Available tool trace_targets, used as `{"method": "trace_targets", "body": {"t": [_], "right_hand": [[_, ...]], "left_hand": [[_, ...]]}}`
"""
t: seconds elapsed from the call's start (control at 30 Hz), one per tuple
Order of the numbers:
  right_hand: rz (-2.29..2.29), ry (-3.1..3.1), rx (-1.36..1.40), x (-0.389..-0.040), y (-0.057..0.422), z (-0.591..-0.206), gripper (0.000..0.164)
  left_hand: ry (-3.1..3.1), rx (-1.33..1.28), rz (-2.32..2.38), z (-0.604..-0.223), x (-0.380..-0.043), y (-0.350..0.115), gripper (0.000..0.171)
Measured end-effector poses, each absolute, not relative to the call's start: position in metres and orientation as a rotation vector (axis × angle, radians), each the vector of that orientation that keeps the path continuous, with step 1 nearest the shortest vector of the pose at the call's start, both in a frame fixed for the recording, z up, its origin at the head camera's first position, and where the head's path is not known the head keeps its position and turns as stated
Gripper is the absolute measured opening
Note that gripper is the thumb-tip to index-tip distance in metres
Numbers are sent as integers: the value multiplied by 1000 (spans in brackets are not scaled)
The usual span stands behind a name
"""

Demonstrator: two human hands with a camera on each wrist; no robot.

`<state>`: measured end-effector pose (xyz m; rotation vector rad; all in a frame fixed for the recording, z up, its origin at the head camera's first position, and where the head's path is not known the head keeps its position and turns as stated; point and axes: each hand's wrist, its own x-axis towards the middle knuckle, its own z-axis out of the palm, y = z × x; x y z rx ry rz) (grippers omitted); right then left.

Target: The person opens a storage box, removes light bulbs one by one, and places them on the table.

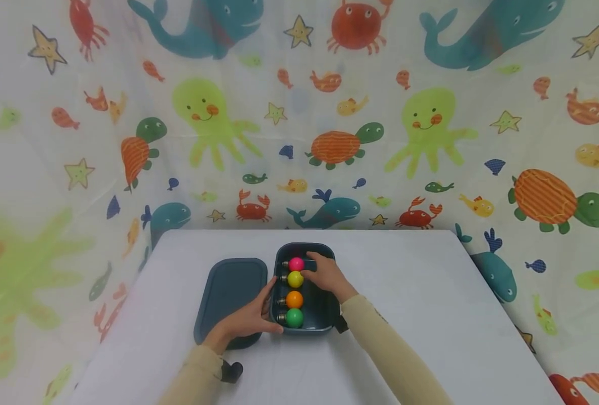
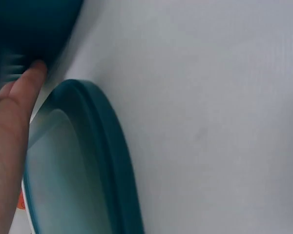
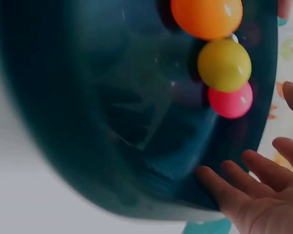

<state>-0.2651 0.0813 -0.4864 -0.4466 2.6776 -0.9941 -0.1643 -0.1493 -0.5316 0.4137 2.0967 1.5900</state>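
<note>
A dark teal container stands on the table with small light bulbs lying in a column along its left side. From back to front come a pink bulb, a yellow bulb, an orange bulb and a green bulb, their screw bases toward the left wall. My left hand rests on the container's left side, fingers extended and thumb at the front corner. Over the container's back right part is my right hand, beside the pink and yellow bulbs. Its fingers are spread and hold nothing in the right wrist view.
A dark teal lid lies flat left of the container, partly under my left hand and wrist. The white table ends at a cloth backdrop printed with sea animals.
</note>
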Motion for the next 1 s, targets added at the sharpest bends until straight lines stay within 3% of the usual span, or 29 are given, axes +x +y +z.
{"method": "trace_targets", "body": {"t": [0.43,1.0], "right_hand": [[-985,2630,-444,-283,72,-474,58],[-992,2621,-334,-292,63,-495,53]], "left_hand": [[2111,383,1586,-535,-165,-152,117],[2109,377,1597,-538,-162,-152,117]]}}
